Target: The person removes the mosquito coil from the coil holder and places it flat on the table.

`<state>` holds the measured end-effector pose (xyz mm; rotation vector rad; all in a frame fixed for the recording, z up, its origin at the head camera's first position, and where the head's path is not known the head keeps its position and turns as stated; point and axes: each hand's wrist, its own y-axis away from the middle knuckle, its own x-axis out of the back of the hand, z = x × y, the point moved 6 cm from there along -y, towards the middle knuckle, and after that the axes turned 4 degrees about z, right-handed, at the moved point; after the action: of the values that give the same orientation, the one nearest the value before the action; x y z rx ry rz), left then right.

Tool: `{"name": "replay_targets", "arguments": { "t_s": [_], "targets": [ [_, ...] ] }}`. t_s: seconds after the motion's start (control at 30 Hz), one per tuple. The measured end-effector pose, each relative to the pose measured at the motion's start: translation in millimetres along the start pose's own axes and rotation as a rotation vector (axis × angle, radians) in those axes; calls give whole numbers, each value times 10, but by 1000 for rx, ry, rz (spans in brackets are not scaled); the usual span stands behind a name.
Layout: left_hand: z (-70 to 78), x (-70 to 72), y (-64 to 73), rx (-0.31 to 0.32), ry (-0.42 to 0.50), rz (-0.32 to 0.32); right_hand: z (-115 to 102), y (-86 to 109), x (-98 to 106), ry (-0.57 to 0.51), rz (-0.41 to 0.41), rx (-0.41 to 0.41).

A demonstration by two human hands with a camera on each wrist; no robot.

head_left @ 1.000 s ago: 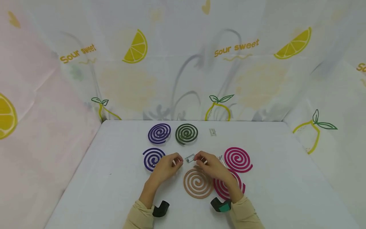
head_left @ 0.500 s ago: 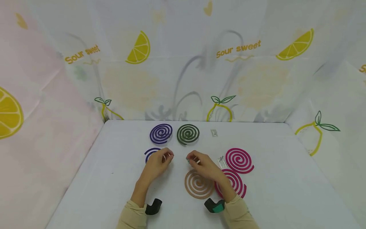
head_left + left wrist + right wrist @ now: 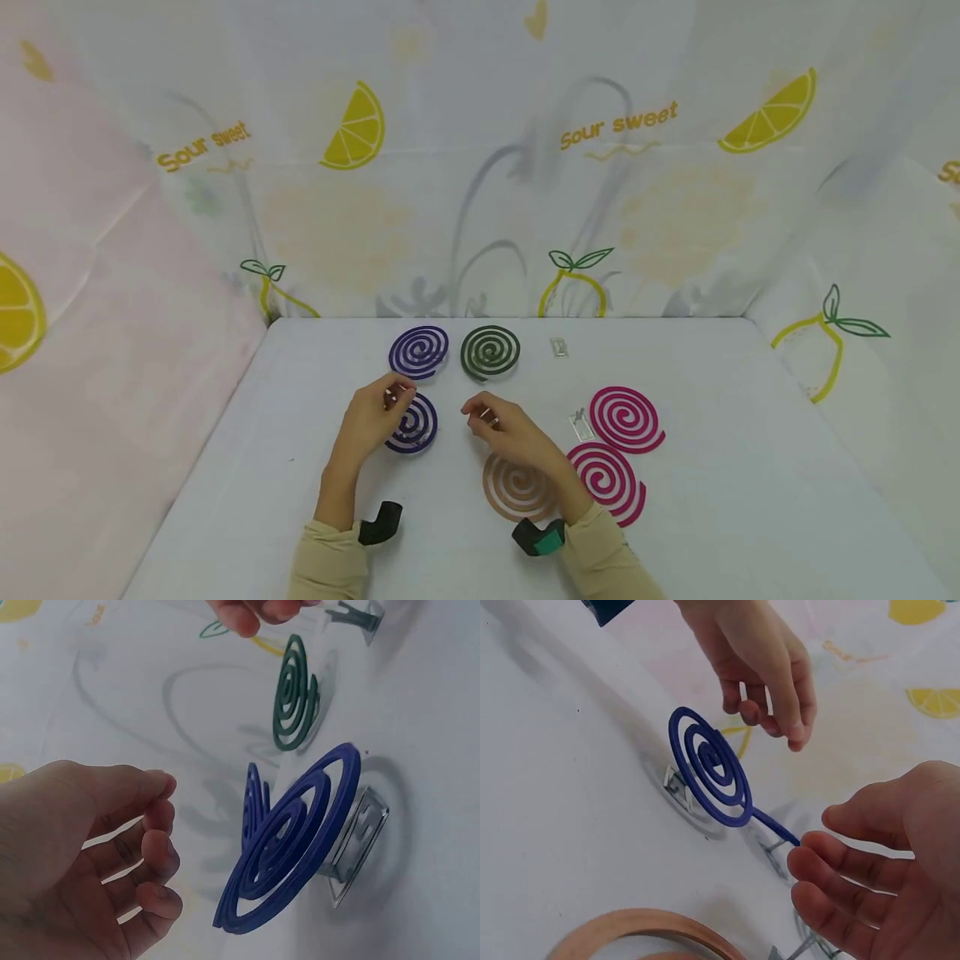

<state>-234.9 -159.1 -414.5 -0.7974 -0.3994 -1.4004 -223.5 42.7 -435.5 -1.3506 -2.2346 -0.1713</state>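
My left hand (image 3: 369, 421) hovers beside the front blue mosquito coil (image 3: 411, 422), its fingers loosely curled with thumb and index tips close together, holding nothing. That coil is raised at a tilt on a thin metal stand (image 3: 360, 844). My right hand (image 3: 513, 429) is over the far side of the brown mosquito coil (image 3: 487, 487), which lies on the table. Its fingers are bent and relaxed, nothing between thumb and index in the right wrist view. Near its fingertips in the left wrist view is a loose metal stand (image 3: 369, 621), hidden by the hand in the head view.
Behind are another blue coil (image 3: 418, 352) and a green coil (image 3: 490, 352), both on stands. Two pink coils (image 3: 626, 419) lie at the right, next to a metal stand (image 3: 581, 425). Another stand (image 3: 559, 347) lies at the back. Printed cloth surrounds the table.
My left hand has moved left and slightly up, from between the coils to beside the front blue coil. My right hand has shifted left, covering where the loose stand showed a second ago.
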Motion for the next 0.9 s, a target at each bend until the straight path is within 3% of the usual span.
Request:
{"name": "replay_targets", "arguments": {
  "t_s": [0.17, 0.3, 0.63, 0.9],
  "targets": [
    [-154, 163, -28, 37, -17, 40, 1, -88, -150, -38, 5, -27],
    [-244, 209, -33, 84, -27, 29, 3, -126, -236, -72, 45, -69],
    [-406, 197, 2, 225, -46, 7, 26, -137, -379, -116, 78, -181],
    [-462, 172, 11, 266, -61, -42, 85, -144, -476, -130, 58, -211]
  ]
}}
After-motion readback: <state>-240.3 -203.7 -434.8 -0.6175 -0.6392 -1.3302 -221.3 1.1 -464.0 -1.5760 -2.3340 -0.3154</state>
